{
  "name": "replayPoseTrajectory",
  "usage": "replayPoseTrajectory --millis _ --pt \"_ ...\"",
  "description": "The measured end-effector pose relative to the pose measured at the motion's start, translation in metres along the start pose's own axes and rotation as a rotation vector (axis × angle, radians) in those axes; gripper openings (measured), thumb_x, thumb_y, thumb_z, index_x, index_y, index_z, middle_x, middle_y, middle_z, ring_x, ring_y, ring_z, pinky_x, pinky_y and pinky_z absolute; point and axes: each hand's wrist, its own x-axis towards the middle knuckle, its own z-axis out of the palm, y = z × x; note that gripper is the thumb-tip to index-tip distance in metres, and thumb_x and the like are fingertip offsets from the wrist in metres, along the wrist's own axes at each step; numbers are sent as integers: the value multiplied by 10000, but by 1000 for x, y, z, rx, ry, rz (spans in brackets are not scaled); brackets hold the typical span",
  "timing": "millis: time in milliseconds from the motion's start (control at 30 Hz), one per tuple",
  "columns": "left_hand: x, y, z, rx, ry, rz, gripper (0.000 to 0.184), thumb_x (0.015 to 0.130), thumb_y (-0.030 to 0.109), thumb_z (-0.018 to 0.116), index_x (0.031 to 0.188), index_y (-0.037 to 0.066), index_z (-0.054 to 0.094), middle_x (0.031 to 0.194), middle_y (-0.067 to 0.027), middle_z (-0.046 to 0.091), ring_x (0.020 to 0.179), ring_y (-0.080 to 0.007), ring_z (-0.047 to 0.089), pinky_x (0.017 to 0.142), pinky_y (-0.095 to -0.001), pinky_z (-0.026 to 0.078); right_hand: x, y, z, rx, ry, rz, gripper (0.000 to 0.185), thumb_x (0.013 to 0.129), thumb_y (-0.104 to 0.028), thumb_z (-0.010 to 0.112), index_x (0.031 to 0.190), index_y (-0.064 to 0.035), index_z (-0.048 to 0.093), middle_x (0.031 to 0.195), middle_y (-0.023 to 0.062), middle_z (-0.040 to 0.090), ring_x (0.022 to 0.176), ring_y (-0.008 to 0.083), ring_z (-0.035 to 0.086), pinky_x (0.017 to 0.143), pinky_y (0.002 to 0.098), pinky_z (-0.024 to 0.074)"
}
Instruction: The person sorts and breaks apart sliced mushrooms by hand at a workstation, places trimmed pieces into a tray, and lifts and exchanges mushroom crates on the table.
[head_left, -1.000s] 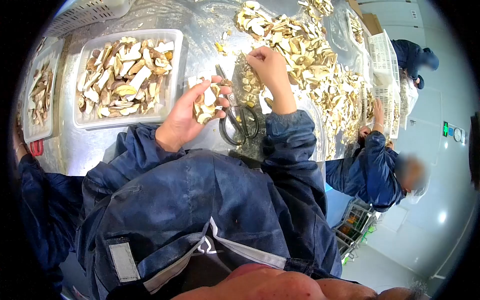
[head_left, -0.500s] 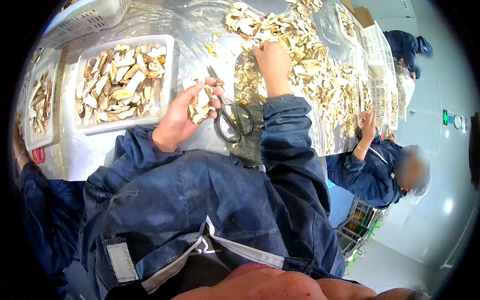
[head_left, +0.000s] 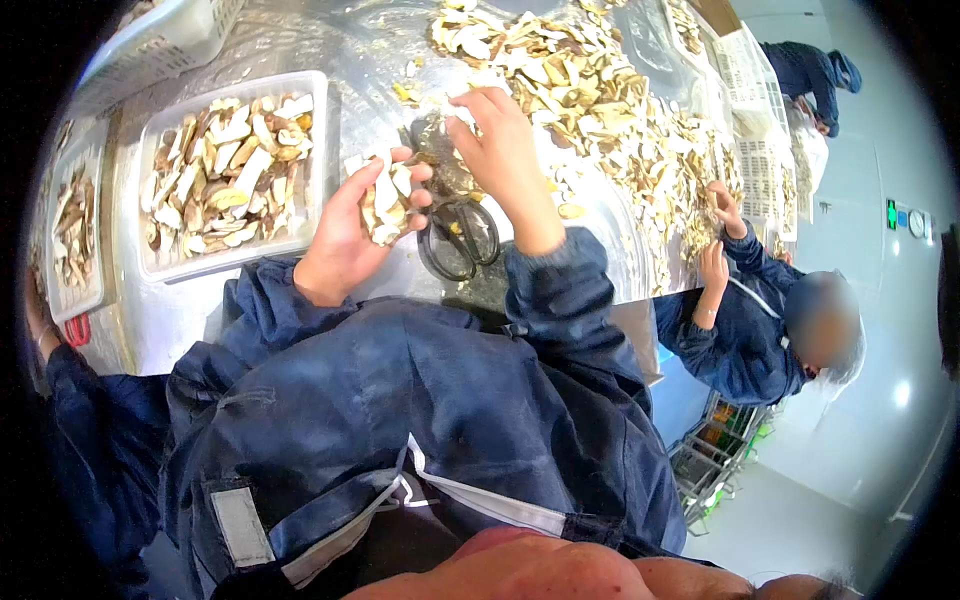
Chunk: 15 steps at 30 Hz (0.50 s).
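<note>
My left hand [head_left: 350, 225] is cupped, palm up, around a small bunch of sliced mushrooms [head_left: 386, 205], pale with brown edges. My right hand [head_left: 500, 150] is above the table just left of the big mushroom pile [head_left: 590, 90], its thumb and forefinger bent around a small pale piece that looks like a mushroom slice [head_left: 462, 114]. Black-handled scissors [head_left: 458, 240] lie on the metal table between my hands, their blades partly hidden. Left of my left hand stands a white plastic tray [head_left: 318, 130] of larger mushroom slices.
A second tray [head_left: 100, 210] of slices is at far left, near red handles [head_left: 77, 330]. A white basket [head_left: 205, 40] stands at the back left. On the right, a co-worker's hands [head_left: 715, 265] are at the pile's edge, beside white crates [head_left: 762, 190].
My right hand has moved left and nearer to me, away from the pile toward my left hand. My left hand keeps its mushroom slices. The view has shifted slightly.
</note>
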Motion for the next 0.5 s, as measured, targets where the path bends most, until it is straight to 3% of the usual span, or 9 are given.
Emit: replayPoseTrajectory --millis 33,133,233,333,433,467,500 --pt "0 0 -2 7 0 -12 348 1051 295 434 1288 59 529 1135 -143 666 936 -227 667 758 -372 550 1 13 10 -106 89 -86 240 864 -166 675 1059 -27 668 1076 149 654 983 370 622 830 437 501" --pt "-2 2 1 20 37 -21 339 1045 287 446 1271 55 546 1083 -133 677 862 -213 660 699 -362 543 -12 15 13 -178 79 -104 264 850 -166 682 1078 -37 654 1072 139 647 1035 340 606 893 463 465" --pt "-1 -1 -1 77 46 -8 382 1048 320 432 1313 70 547 1073 -101 673 819 -181 627 640 -324 506 -45 11 -12 -197 -69 70 219 840 -167 688 1022 -47 666 1053 132 647 1073 326 590 933 475 434" --pt "-2 -3 1 87 67 -28 367 1044 312 445 1297 70 555 1048 -95 666 786 -168 608 624 -314 484 -73 22 -43 -354 -141 169 193 837 -184 702 968 -45 671 1002 132 654 975 329 617 844 447 473" --pt "-1 -5 -1 80 46 -41 363 1041 309 451 1295 72 556 1039 -93 662 781 -162 603 624 -312 482 -68 44 -59 -294 -32 285 189 847 -203 705 948 -46 677 914 137 655 844 330 634 751 424 495" --pt "0 -6 -4 93 27 -37 360 1041 306 450 1296 75 557 1042 -93 662 782 -157 601 624 -313 481 -60 55 -55 -334 79 189 225 855 -246 707 936 -39 678 862 145 655 748 332 641 675 413 506" --pt "1 -6 -4 102 23 -34 358 1042 304 449 1295 75 557 1042 -92 662 782 -157 601 624 -313 482 -47 58 -49 -344 107 212 229 849 -256 711 913 -39 671 858 144 655 760 339 645 674 423 510"
